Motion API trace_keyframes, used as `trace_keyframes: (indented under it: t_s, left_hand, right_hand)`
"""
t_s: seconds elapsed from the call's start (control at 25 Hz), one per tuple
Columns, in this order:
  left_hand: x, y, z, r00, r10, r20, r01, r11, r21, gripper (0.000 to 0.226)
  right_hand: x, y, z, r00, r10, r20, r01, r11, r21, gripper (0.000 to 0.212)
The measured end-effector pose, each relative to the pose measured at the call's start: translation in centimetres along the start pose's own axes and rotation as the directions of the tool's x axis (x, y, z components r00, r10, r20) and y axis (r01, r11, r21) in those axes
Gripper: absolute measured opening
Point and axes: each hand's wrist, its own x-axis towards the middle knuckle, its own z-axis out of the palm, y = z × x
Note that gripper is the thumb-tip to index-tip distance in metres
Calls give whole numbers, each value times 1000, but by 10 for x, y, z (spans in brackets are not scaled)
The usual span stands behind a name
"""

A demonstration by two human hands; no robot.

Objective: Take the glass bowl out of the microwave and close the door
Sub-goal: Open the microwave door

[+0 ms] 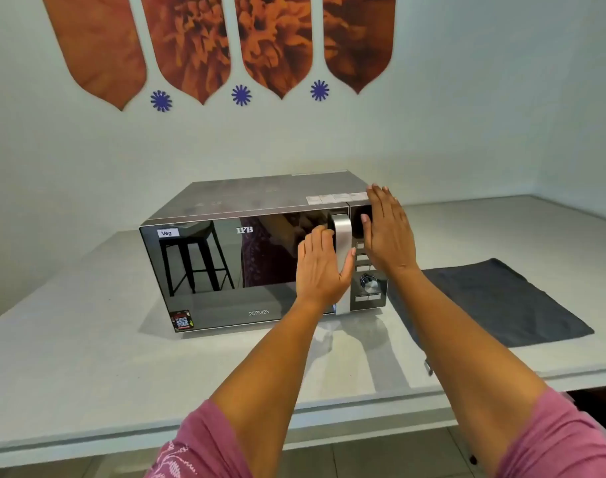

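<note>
A silver and black microwave [225, 257] stands on the white table [88, 367] with its mirrored door closed. My left hand [320, 267] is at the door's vertical silver handle [343, 236], fingers curled around its left side and thumb on its right. My right hand [386, 232] lies flat with fingers together against the control panel [369, 288] at the microwave's upper right corner. The glass bowl is not visible; the dark reflective door hides the inside.
A dark grey cloth mat [494, 301] lies flat on the table just right of the microwave. The white wall stands close behind it, with orange leaf-shaped decorations [191, 46]. The table's front edge runs below my forearms.
</note>
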Motion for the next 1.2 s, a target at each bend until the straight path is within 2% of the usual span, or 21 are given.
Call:
trace_keyframes:
  t_s: [0.16, 0.28, 0.4, 0.52, 0.56, 0.68, 0.76, 1.2]
  left_hand:
    - [-3, 10, 5, 991, -123, 50, 129, 982, -137, 46]
    - [4, 19, 9, 970, -220, 107, 243, 917, -316, 42]
    - [12, 27, 16, 908, -376, 185, 419, 798, -433, 40]
    - [19, 34, 26, 800, -552, 236, 581, 615, -533, 55]
    - [22, 36, 29, 769, -592, 240, 606, 558, -566, 54]
    - [25, 38, 37, 734, -641, 223, 613, 484, -625, 31]
    - [26, 42, 37, 709, -668, 227, 629, 452, -633, 23]
    - [30, 44, 35, 638, -724, 262, 709, 419, -567, 33]
  right_hand:
    - [-10, 5, 3, 998, 55, 38, -56, 998, 4, 53]
    - [-11, 5, 5, 998, 59, 28, -60, 997, 45, 52]
    - [-11, 3, 8, 996, 92, 14, -93, 993, 74, 50]
    - [-11, 4, 8, 996, 87, 16, -88, 992, 89, 49]
    - [-10, 5, 8, 996, 84, 18, -85, 992, 90, 49]
    - [-9, 6, 8, 996, 87, 18, -89, 992, 89, 49]
    - [-9, 6, 8, 995, 99, 28, -101, 991, 90, 49]
    - [-9, 8, 5, 995, 94, 25, -96, 990, 101, 48]
